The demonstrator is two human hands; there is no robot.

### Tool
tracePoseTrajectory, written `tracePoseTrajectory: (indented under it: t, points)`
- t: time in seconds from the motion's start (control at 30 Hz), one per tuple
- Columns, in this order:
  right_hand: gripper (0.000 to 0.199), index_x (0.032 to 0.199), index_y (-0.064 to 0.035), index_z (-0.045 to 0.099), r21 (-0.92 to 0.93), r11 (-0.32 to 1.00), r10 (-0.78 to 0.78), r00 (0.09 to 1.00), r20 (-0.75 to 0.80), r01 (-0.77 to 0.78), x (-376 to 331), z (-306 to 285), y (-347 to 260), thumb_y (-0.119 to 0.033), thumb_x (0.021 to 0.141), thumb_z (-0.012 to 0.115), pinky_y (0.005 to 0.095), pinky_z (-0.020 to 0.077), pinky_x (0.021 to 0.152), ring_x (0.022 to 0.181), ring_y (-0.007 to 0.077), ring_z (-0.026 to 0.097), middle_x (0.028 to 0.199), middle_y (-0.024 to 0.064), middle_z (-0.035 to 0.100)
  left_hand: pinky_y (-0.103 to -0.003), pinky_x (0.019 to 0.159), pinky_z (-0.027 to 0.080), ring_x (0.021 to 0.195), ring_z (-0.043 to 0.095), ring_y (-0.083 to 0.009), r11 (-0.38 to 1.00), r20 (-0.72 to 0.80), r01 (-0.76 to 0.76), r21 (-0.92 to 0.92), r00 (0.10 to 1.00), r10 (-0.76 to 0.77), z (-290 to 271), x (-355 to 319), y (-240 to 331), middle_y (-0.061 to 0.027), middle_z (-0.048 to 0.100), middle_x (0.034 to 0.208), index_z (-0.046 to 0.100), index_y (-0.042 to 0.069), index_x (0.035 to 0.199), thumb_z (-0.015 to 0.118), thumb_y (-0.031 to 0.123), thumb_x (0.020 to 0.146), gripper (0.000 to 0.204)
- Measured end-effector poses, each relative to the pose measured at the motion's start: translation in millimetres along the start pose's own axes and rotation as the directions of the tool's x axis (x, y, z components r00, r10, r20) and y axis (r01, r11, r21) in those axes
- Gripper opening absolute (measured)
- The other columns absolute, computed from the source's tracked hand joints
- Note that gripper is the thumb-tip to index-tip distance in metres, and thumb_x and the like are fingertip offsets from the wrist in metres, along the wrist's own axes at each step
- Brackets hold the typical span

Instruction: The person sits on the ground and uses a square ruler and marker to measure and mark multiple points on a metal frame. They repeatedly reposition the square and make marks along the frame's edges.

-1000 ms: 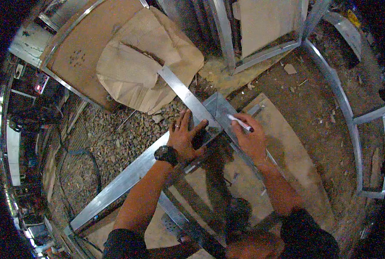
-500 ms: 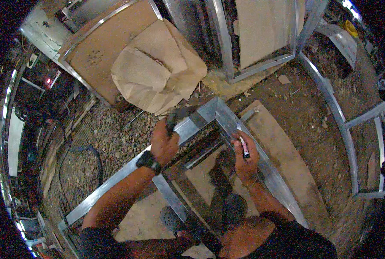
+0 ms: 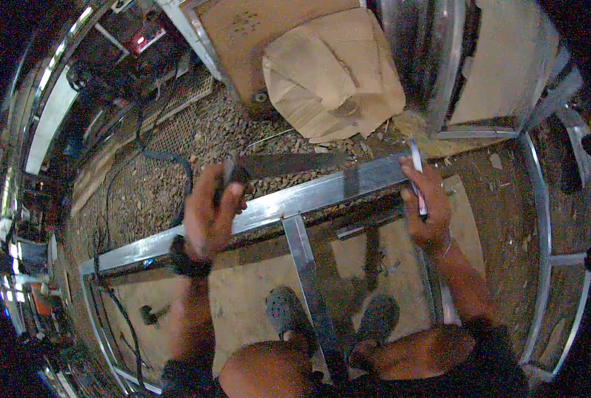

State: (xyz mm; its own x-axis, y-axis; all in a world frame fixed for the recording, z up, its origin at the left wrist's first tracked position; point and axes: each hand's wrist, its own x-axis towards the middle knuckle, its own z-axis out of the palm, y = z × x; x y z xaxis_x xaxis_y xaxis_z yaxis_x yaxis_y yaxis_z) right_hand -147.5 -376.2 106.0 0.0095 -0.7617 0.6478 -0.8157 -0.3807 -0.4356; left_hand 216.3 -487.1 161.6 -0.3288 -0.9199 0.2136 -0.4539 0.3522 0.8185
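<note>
The left hand [image 3: 210,215] was closed around the dark handle of a square [image 3: 295,164], whose blurred blade stretched out to that hand's right. The right hand [image 3: 431,209] gripped a marker [image 3: 417,169] that pointed away beyond its fingers. A metal bar [image 3: 302,200] ran from beside the left hand to the right fingertips; whether they touched it, I couldn't tell. Cardboard [image 3: 335,73] lay beyond both hands, gravel [image 3: 226,132] just past the left.

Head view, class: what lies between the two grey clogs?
In the head view, a metal crossbar of the frame runs between the clogs.
</note>
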Motion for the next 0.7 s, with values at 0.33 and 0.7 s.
tracePoseTrajectory:
  t: [0.33, 0.7]
  points:
    - [0.061, 0.148, -0.0053, 0.046, 0.403, 0.752, 0.268, 0.8, 0.537, -0.522, -44, 129, -89, -0.026, 0.098, 0.074, 0.0428, 0.0429, 0.113, 0.137, 0.0322, 0.053, 0.147, 0.019, 0.054, -0.033, 0.084, 0.055, 0.09, 0.069, -0.0176, 0.934, 0.48, 0.354, 0.047, 0.812, -0.332, -42, 122, -146, -0.0068, 0.075, 0.105, 0.073, 0.0, 0.116, 0.069, 0.039, 0.101, 0.042]
    - [0.049, 0.141, -0.0038, 0.052, -0.124, 0.919, 0.393, 0.873, 0.288, -0.373, -149, 215, -132, -0.021, 0.098, 0.067, 0.0578, 0.0369, 0.11, 0.127, 0.0459, 0.051, 0.137, 0.0242, 0.057, -0.043, 0.086, 0.056, 0.091, 0.072, -0.0313, 0.974, 0.458, 0.049, 0.222, 0.877, -0.149, 88, 98, -284, -0.0174, 0.077, 0.11, 0.075, 0.006, 0.123, 0.067, 0.043, 0.1, 0.044]
